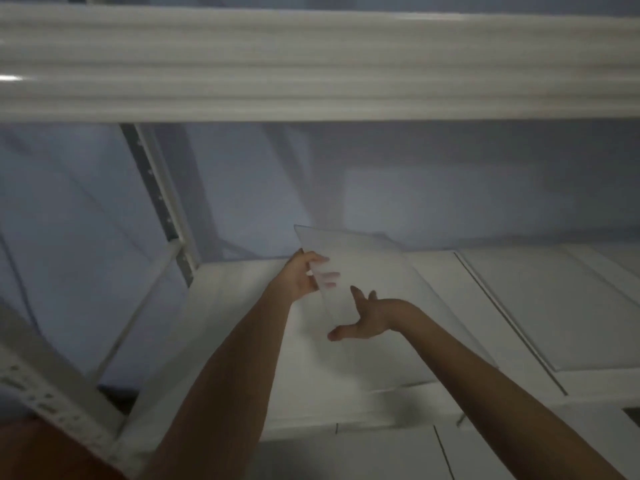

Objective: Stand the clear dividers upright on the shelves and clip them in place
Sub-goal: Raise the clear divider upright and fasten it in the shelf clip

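A clear divider (374,271) is held tilted above the white shelf (242,327), its top corner pointing up and left. My left hand (304,275) pinches its left edge, fingers showing through the plastic. My right hand (363,320) is spread with thumb out, and its fingers rest against the sheet's lower part. Whether the divider's lower edge touches the shelf is hard to tell. To the right, other clear dividers (540,306) lie flat on the shelf.
The white front beam of the upper shelf (311,64) crosses the top of the view. A perforated upright post (162,202) stands at the back left, another (52,393) at the front left. A lower shelf edge (346,445) shows below. The picture is blurred.
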`<state>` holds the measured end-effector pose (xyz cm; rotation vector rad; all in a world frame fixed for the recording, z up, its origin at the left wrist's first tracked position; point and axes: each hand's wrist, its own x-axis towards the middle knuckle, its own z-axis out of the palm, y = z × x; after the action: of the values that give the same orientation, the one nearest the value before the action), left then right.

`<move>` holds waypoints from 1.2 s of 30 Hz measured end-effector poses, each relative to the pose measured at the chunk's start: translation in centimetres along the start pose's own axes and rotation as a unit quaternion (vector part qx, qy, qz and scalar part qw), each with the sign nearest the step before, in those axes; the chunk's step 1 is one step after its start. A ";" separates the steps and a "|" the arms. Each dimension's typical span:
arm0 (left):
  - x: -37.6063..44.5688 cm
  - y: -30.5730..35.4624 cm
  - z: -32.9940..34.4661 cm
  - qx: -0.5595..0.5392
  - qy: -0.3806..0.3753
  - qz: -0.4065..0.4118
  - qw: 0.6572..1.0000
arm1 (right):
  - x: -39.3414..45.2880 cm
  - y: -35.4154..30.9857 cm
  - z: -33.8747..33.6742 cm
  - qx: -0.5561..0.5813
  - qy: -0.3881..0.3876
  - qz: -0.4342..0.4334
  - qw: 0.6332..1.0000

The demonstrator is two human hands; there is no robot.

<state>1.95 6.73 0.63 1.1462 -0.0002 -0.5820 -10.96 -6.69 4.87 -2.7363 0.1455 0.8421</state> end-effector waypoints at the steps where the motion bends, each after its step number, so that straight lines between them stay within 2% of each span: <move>1: -0.5 -0.1 -0.6 -0.006 0.007 0.006 1.000 | 0.1 -0.3 0.5 -0.012 -0.006 -0.005 1.000; 5: -3.0 -0.5 -2.9 -0.050 0.046 0.029 0.997 | -0.2 -1.1 1.6 -0.036 -0.016 -0.047 0.998; 10: -6.7 -1.0 -5.8 -0.085 0.119 0.078 0.986 | -1.4 -1.9 1.8 -0.042 -0.064 -0.146 0.986; 14: -9.3 -1.4 -7.4 -0.152 0.102 0.139 0.973 | -1.8 -3.3 2.6 -0.061 -0.082 -0.226 0.969; 18: -12.3 -0.8 -8.7 -0.169 0.097 0.194 0.961 | -1.9 -4.6 3.6 -0.083 -0.091 -0.267 0.956; 21: -14.2 0.2 -9.6 -0.188 0.116 0.210 0.952 | -2.2 -4.7 3.4 -0.056 -0.093 -0.298 0.948; 23: -15.3 0.8 -10.4 -0.193 0.096 0.216 0.952 | -2.5 -4.6 3.1 -0.048 -0.097 -0.313 0.943; 26: -16.8 1.9 -11.7 -0.169 0.059 0.219 0.959 | -2.5 -4.4 2.9 -0.058 -0.095 -0.324 0.940; 32: -19.5 5.6 -12.0 -0.118 0.078 0.253 0.957 | -2.2 -5.7 3.9 0.004 -0.045 -0.338 0.940; 36: -21.5 8.0 -12.1 -0.083 0.048 0.291 0.952 | -2.1 -7.4 5.7 0.036 -0.006 -0.339 0.940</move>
<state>-9.36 28.67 8.52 0.9465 -0.1962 -0.0002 -14.50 2.08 3.25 -2.4342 -0.7136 0.6255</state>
